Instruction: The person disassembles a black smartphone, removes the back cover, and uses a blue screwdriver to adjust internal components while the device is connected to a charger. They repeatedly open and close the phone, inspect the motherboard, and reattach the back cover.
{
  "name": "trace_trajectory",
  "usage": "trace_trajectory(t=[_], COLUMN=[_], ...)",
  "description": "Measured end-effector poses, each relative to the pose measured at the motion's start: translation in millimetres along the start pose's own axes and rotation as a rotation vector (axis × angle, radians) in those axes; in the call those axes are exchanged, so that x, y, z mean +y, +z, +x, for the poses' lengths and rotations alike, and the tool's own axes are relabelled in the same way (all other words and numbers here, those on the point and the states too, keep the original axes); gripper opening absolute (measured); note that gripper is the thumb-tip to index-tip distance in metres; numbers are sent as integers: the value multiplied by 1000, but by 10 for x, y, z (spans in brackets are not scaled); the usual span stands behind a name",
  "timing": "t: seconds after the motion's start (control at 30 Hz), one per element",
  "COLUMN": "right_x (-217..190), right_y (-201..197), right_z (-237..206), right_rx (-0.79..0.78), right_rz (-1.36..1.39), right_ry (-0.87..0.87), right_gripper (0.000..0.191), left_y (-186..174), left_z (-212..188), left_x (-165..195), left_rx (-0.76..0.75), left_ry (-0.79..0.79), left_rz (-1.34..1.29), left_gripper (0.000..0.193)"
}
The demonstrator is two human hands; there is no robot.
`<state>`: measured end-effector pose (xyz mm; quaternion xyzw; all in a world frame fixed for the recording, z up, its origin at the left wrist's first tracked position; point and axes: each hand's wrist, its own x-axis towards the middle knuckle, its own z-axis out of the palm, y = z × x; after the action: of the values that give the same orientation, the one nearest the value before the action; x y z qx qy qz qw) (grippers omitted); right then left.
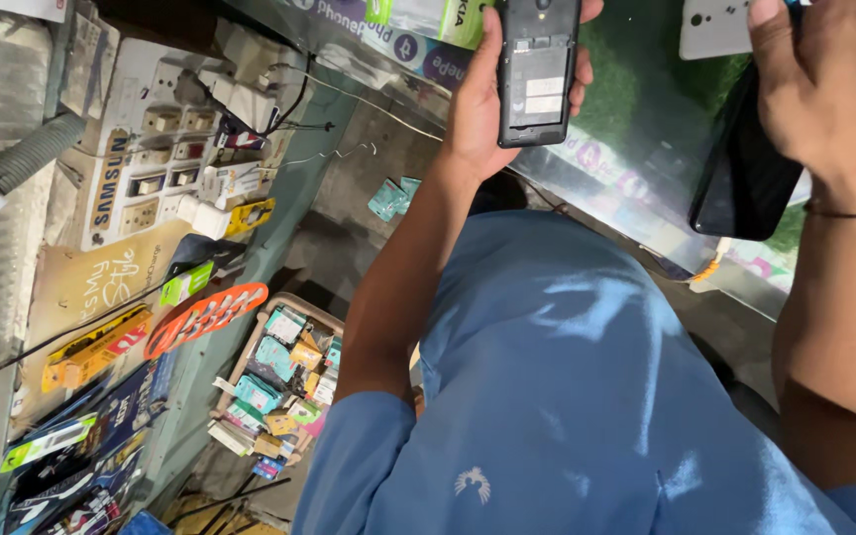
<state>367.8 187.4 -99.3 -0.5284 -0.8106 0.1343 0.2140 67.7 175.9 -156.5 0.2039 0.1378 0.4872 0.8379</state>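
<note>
A black phone (538,71) with its back cover off is gripped in the left hand (492,94), fingers wrapped round the far edge and the thumb laid along the near edge; the open battery bay is turned toward the camera. The phone is held at roughly 12 o'clock in the view, above the glass counter (636,159), not resting on it. The right hand (809,84), at about 2 o'clock, is closed over a flat black panel (745,178), probably the removed back cover or a second handset; which one cannot be told. The panel hangs downward from the grip, with its lower corner free over the counter edge. A white phone-shaped piece (713,28) lies on the green mat at about 1 o'clock, just beside the right hand. At 9 o'clock a switchboard (156,149) with plugs and cables is fixed to the wall, and at 7 o'clock an open box of small packets (284,381) stands on the floor. Risk noted: the panel is held only at its upper end, so a slackened grip could let it slide onto the glass. The exposed bay could shed a loose battery if the phone is tilted face up.
</note>
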Motion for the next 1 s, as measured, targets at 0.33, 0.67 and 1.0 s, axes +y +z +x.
trace_trajectory(t=[0.33, 0.67, 1.0], right_x=[-657, -1146, -1099], right_y=[130, 249, 410], right_z=[329, 683, 592], right_rx=[-171, -125, 53], right_rz=[797, 531, 242], right_ry=[138, 8, -291], right_gripper=[19, 14, 5], left_y=[-118, -192, -198], left_z=[2, -6, -33], left_x=[-80, -211, -276], left_rx=[4, 78, 140], left_ry=[-47, -55, -36], left_rz=[-5, -19, -96], left_gripper=[79, 69, 64])
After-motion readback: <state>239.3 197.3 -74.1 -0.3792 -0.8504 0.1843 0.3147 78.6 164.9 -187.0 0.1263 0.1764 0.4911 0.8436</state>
